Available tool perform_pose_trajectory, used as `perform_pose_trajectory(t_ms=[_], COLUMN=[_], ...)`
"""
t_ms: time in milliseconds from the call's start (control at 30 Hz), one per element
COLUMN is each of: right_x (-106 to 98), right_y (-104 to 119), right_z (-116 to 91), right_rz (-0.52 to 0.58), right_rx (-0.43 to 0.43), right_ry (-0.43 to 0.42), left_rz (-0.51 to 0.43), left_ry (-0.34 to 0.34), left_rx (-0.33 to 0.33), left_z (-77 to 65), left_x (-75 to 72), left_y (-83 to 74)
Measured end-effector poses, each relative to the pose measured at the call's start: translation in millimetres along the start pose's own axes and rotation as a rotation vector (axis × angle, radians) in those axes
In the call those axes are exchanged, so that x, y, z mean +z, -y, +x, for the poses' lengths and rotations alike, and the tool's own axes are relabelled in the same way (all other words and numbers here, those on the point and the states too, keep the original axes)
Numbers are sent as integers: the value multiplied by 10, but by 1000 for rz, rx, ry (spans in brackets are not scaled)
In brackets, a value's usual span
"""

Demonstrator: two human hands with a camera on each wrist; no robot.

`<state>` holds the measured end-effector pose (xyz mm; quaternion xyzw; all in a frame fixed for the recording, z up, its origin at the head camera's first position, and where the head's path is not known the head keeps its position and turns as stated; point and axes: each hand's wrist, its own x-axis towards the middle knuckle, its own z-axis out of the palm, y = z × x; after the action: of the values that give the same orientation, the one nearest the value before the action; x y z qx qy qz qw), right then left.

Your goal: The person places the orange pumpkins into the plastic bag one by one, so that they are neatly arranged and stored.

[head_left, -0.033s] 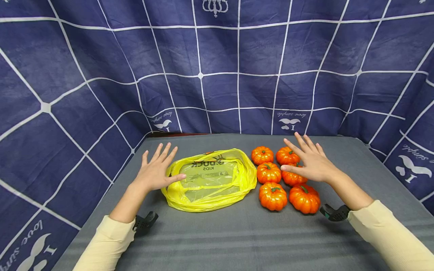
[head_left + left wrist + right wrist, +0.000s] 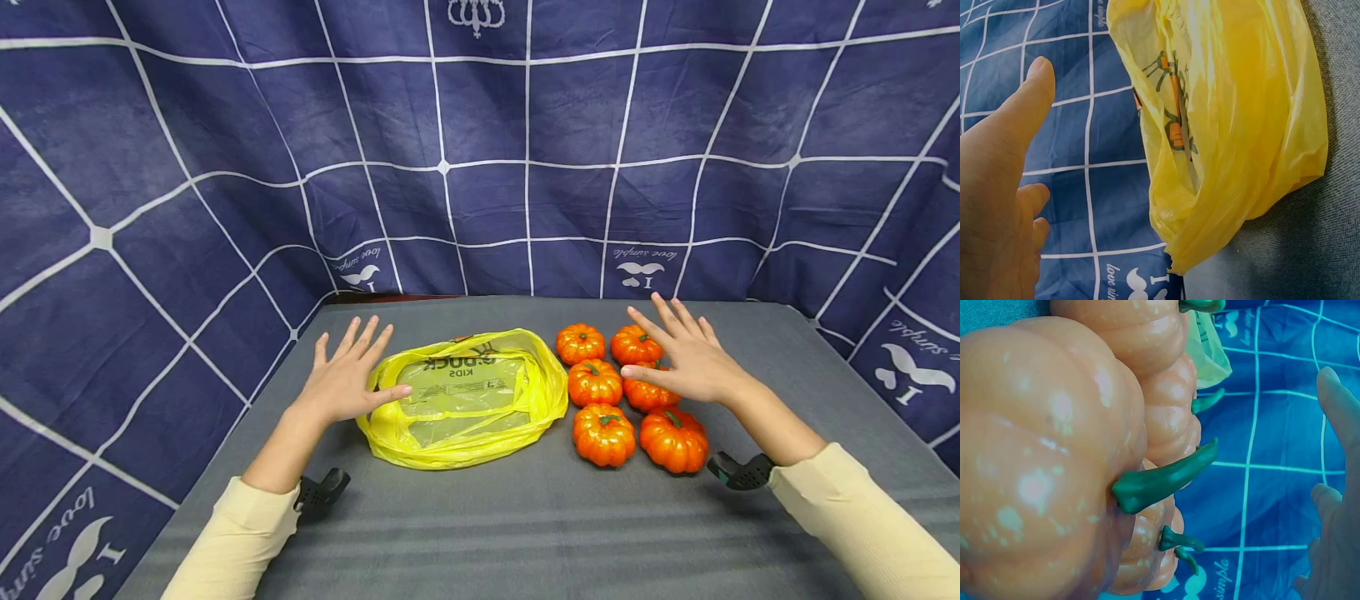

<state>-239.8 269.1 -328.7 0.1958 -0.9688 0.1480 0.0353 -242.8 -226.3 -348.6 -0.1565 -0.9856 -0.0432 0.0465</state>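
Note:
A yellow plastic bag lies on the grey table, its mouth spread wide and dark print showing inside. My left hand hovers by the bag's left side, fingers spread and holding nothing; its thumb overlaps the bag's rim in the head view. Right of the bag, several small orange pumpkins with green stems stand in two columns. Over the right column my right hand is held with fingers spread and nothing in it, partly hiding the pumpkins behind. In the right wrist view a large pumpkin fills the left side.
The grey cloth-covered table stretches in front of the bag and pumpkins. A blue curtain with white grid lines hangs behind and along both sides. Each wrist wears a black camera mount, one on the left and one on the right.

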Motion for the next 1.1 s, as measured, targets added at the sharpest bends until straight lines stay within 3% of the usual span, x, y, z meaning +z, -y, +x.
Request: perform_pose_trajectory(t_ms=[833,967,1100], right_x=[-47,-97,-163], right_y=[30,-8,-113], right_z=[44,63,109], right_rz=[-8,66,216], right_rx=[-6,-3,15], right_ry=[4,-1,2], left_rz=[-1,-29,-96], left_ry=[-13,-29,-51], left_rx=[2,3,-8], left_z=[-17,-47,-93], left_x=[11,26,85], left_y=[12,12,35])
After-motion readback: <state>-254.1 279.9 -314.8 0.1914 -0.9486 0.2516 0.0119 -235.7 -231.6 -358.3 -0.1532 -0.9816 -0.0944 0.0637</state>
